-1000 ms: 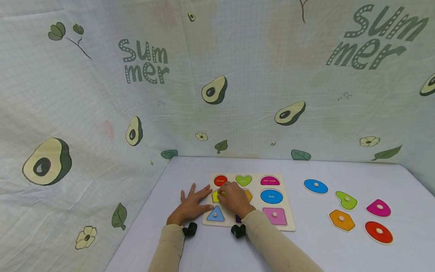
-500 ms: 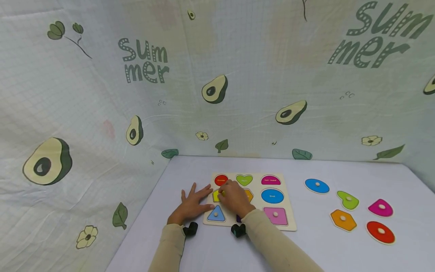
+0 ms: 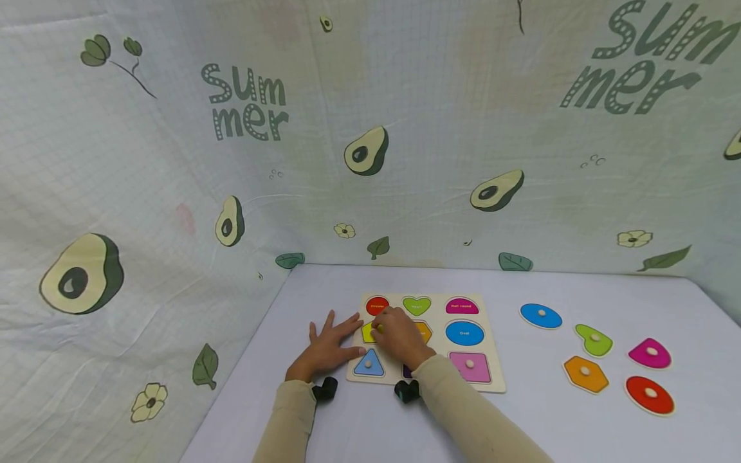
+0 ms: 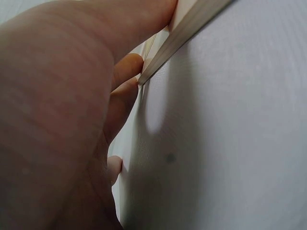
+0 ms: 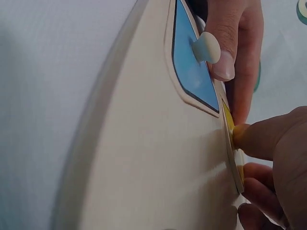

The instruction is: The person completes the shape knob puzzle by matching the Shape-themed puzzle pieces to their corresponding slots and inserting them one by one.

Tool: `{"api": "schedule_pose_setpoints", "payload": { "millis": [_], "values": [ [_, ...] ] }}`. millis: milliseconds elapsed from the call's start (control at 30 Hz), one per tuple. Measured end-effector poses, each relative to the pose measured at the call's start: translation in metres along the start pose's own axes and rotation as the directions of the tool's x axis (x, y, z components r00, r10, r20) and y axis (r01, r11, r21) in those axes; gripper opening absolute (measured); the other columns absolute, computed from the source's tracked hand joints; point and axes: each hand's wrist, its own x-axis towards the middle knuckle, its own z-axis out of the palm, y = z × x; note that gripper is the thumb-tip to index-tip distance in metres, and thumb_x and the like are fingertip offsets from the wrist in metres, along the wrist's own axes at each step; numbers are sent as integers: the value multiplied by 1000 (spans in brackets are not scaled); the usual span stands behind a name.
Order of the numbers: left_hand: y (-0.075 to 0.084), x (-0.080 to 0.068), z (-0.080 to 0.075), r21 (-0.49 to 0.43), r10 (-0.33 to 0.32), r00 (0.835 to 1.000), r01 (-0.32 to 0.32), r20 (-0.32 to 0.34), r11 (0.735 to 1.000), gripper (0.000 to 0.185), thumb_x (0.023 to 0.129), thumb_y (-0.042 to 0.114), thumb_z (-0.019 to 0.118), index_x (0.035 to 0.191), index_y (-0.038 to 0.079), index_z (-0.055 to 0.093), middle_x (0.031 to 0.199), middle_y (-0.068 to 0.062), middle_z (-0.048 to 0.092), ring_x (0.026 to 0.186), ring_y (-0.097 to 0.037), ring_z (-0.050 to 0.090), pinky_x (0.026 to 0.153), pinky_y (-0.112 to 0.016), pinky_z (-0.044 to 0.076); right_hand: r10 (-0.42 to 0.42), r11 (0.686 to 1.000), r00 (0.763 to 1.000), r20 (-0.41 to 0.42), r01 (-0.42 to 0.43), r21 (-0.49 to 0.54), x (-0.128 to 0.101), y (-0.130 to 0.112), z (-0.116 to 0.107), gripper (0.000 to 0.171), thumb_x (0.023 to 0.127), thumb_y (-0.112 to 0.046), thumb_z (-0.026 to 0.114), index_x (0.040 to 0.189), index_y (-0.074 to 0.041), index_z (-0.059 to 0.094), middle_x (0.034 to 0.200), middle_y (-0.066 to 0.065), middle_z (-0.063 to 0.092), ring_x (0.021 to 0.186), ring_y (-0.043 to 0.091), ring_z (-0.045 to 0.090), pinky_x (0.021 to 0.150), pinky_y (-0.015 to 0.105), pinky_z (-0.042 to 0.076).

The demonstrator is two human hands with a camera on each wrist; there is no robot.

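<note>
A wooden shape-puzzle board [image 3: 492,382] lies on the white table. My left hand [image 3: 329,344] lies flat on the table, and its straight fingers touch the board's left edge [image 4: 184,34]. My right hand [image 3: 386,331] is on the board and pinches the knob of the yellow piece [image 3: 367,333] in the middle row's left slot; the thumb tip [image 5: 249,136] presses on the yellow piece [image 5: 228,125]. The blue triangle [image 3: 368,364] with its knob [image 5: 207,46] sits in the front left slot. The pink square [image 3: 469,367] sits in the front right slot. My right wrist hides most of a purple piece [image 3: 406,372].
Loose knobbed pieces lie on the table right of the board: blue oval [image 3: 541,316], green heart [image 3: 594,340], magenta half-round [image 3: 650,354], orange hexagon [image 3: 586,374], red circle [image 3: 649,395]. An avocado-print cloth [image 3: 370,154] walls the back and left.
</note>
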Motion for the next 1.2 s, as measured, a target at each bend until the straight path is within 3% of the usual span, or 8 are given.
{"api": "schedule_pose_setpoints", "payload": {
  "millis": [400,733,1033,1200],
  "values": [
    [0,2,0,-11,8,1000,-8,-1,1000,75,85,61,68,151,30,48,160,10,34,152,-40,-1,108,-73,-15,-41,999,998,37,41,-14,3,1,-4,21,92,-26,75,108,-13,79,113,4,71,111,26,61,100,41,51],
    [2,1,-2,-5,1,1000,-1,9,1000,76,85,61,68,151,30,48,161,9,34,152,-41,-1,108,-73,-15,-46,995,998,34,49,-89,3,-2,-6,22,92,-26,74,108,-13,79,109,3,74,104,23,63,97,38,53],
    [2,-1,-2,-6,4,1000,-4,5,1000,75,85,59,69,151,29,49,160,9,34,152,-41,-1,108,-73,-15,-2,994,1000,14,0,107,-3,2,-5,24,91,-20,75,113,-10,76,111,3,72,109,26,62,101,43,50],
    [1,-2,-1,5,18,1000,-18,-3,1000,73,87,58,68,151,30,48,160,10,34,152,-42,-1,108,-73,-14,35,992,999,2,-35,121,-5,6,-4,26,89,-18,76,113,-7,75,107,4,70,104,24,62,98,41,51]
  ]
}}
